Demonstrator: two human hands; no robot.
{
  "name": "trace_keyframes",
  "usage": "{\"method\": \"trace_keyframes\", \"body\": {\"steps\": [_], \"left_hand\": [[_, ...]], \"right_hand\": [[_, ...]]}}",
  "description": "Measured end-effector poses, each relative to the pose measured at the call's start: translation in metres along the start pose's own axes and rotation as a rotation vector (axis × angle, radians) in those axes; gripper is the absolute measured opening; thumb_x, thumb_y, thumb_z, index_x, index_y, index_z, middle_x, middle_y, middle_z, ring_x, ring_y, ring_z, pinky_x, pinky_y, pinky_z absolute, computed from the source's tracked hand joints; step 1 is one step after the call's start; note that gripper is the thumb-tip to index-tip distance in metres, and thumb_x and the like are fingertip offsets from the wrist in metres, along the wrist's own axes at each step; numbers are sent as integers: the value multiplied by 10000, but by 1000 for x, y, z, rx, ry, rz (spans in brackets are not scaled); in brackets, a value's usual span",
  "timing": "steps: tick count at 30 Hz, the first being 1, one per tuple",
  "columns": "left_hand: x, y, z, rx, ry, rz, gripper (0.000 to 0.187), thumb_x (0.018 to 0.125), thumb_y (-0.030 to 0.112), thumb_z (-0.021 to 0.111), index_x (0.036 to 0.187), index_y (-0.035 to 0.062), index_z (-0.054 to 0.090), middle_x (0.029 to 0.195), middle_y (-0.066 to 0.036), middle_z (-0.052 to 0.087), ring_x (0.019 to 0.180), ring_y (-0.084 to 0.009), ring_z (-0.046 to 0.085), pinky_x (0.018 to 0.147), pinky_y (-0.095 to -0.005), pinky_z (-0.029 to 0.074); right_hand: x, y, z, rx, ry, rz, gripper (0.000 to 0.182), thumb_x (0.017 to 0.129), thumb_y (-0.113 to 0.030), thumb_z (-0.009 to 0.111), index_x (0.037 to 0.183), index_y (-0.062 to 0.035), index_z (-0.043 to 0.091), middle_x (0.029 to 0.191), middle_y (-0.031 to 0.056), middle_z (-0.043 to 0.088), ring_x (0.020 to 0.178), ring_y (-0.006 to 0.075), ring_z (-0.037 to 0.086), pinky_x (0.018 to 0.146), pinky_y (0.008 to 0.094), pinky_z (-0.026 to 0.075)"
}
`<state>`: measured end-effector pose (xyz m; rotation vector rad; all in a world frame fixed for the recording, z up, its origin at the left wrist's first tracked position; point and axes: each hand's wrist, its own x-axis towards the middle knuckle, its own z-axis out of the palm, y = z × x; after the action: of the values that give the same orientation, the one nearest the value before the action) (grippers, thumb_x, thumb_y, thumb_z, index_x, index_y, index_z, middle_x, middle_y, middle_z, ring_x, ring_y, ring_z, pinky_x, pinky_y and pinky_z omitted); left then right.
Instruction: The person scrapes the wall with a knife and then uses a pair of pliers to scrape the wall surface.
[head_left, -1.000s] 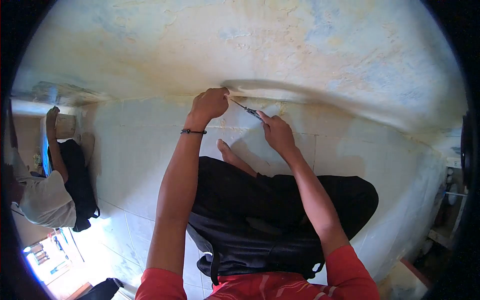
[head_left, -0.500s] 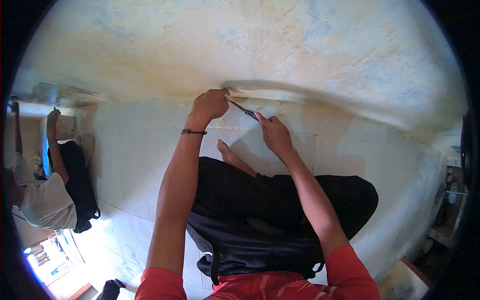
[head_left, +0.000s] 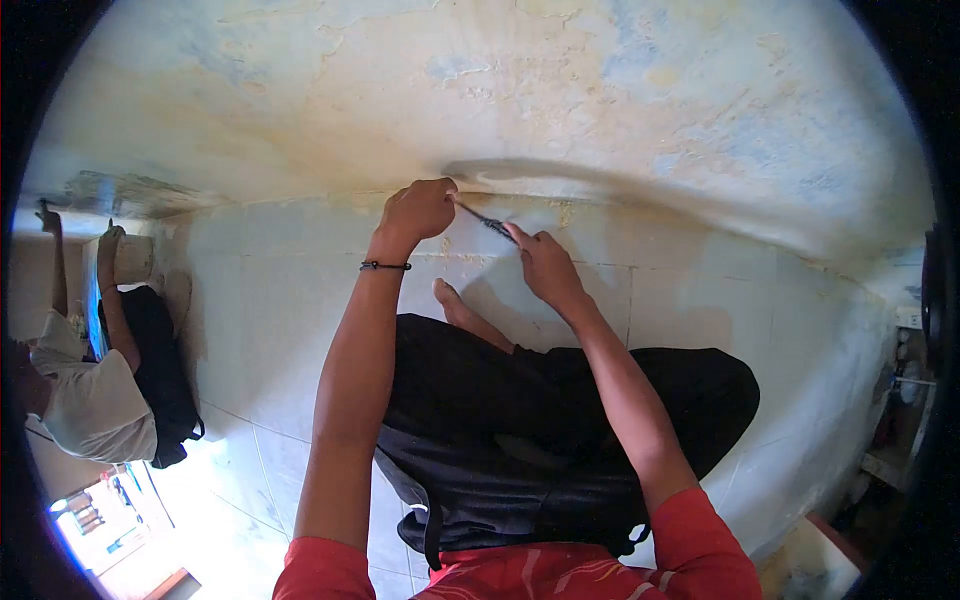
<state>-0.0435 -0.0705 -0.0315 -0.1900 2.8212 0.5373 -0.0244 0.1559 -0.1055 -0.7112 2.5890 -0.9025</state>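
Note:
My right hand (head_left: 550, 268) is closed round the handle end of a slim dark metal tool (head_left: 487, 220) with a long narrow tip. The tool slants up and left, and its tip reaches the fingers of my left hand (head_left: 419, 211). That hand is closed in a pinch close to the foot of the stained wall (head_left: 560, 100), a dark band round its wrist; what it pinches is too small to make out. Both hands are over the strip of floor along the wall, where yellowish marks (head_left: 566, 214) show. My bare foot (head_left: 450, 297) rests below them.
Pale floor tiles (head_left: 270, 300) meet the peeling wall. At the left sits another person (head_left: 90, 400) with both arms stretched toward the wall. A bright opening (head_left: 105, 525) lies at lower left, and cluttered shelving (head_left: 900, 400) stands at the right edge. My dark-trousered legs (head_left: 540, 430) are folded.
My hands have barely shifted, and the tool looks slimmer, turned more edge-on. The other person has moved slightly right, one raised hand now showing against the wall.

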Motion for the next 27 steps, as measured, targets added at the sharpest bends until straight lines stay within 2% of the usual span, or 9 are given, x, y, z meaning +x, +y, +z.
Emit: {"method": "trace_keyframes", "body": {"steps": [1, 5, 7, 8, 14, 17, 19, 22, 27], "left_hand": [[0, 1, -1, 4, -9, -23, 291, 854, 208, 445, 1047, 135, 650, 1026, -152, 651, 974, -341, 612, 872, -429, 471], [-2, 4, -1, -7, 12, 0, 296, 856, 212, 444, 1056, 137, 649, 1025, -156, 650, 971, -343, 613, 867, -434, 474], [-2, 5, -2, 9, -7, -17, 294, 854, 210, 445, 1049, 126, 648, 1019, -160, 650, 968, -345, 613, 862, -434, 475], [-2, 4, -2, 12, -9, -18, 294, 854, 210, 445, 1049, 126, 648, 1019, -160, 650, 968, -345, 613, 862, -434, 475], [-3, 5, -5, -24, 1, -37, 295, 850, 199, 444, 1046, 107, 644, 1028, -166, 646, 973, -351, 608, 861, -436, 472], [-1, 5, -1, -1, 2, 5, 300, 855, 200, 437, 1052, 110, 644, 1029, -166, 646, 966, -353, 611, 854, -442, 475], [-1, 3, 0, 19, -1, 2, 302, 857, 201, 431, 1052, 114, 645, 1028, -165, 646, 964, -352, 612, 854, -441, 475], [-1, -1, 0, 7, 3, -14, 304, 855, 203, 429, 1052, 120, 646, 1032, -164, 645, 966, -350, 612, 857, -441, 474], [-1, 0, -1, -2, -9, -19, 310, 852, 200, 428, 1059, 129, 647, 1041, -160, 645, 970, -343, 613, 866, -435, 473]], "right_hand": [[0, 2, 0, -7, 42, 46, 460, 900, -94, 459, 1340, -228, 469, 885, 217, 545, 799, 373, 583, 733, 449, 483], [-3, 1, 14, 72, 16, 1, 468, 893, -88, 471, 1343, -216, 466, 881, 214, 547, 818, 369, 580, 750, 450, 479], [-3, -3, 14, 135, -155, -119, 459, 898, -95, 464, 1348, -184, 457, 880, 216, 548, 828, 369, 580, 754, 453, 478], [-3, -3, 13, 139, -155, -118, 459, 898, -95, 464, 1348, -184, 457, 880, 216, 548, 828, 369, 580, 754, 453, 478], [3, 3, -4, -11, -20, 84, 457, 908, -97, 449, 1346, -227, 462, 918, 222, 564, 837, 388, 584, 780, 459, 476], [-3, 0, 10, 33, -16, 12, 459, 907, -88, 447, 1344, -227, 464, 928, 225, 567, 813, 393, 587, 770, 459, 481], [-4, -6, 15, 77, -174, -145, 447, 908, -87, 444, 1342, -190, 466, 922, 227, 568, 791, 393, 588, 745, 459, 482], [-4, -9, 16, 56, -126, -109, 511, 871, -69, 496, 1364, -186, 430, 848, 223, 565, 791, 396, 582, 759, 456, 467], [0, -3, 3, -58, 2, 30, 441, 911, -94, 446, 1334, -216, 475, 865, 219, 555, 796, 384, 589, 743, 458, 483]]}}
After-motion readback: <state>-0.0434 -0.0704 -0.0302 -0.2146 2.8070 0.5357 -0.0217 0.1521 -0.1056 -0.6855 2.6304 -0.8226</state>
